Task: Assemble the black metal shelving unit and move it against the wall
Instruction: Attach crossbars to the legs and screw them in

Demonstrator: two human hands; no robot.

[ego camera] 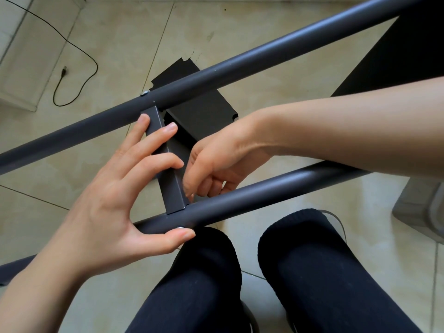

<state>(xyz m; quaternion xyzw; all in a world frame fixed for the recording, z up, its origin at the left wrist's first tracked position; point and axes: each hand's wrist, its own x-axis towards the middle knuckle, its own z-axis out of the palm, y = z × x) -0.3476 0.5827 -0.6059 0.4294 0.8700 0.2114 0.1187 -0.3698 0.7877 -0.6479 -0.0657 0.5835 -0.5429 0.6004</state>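
Tiled floor point(101, 44) lies under two long tubes point(240, 58) running near-left to far-right, a short crossbar point(171, 186) bridging them. Left hand point(113, 203) spreads open, fingers on the crossbar, thumb under the near tube. Right hand point(216, 159) curls behind the crossbar; what it grips is hidden.

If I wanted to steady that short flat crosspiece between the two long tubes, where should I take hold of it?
Probably at mid-length of the crosspiece, coming from the left side, as the left hand does with fingers laid across it. Its flat face gives the fingers a seat, both ends are butted against the near tube and far tube, and the right hand works at the right edge.
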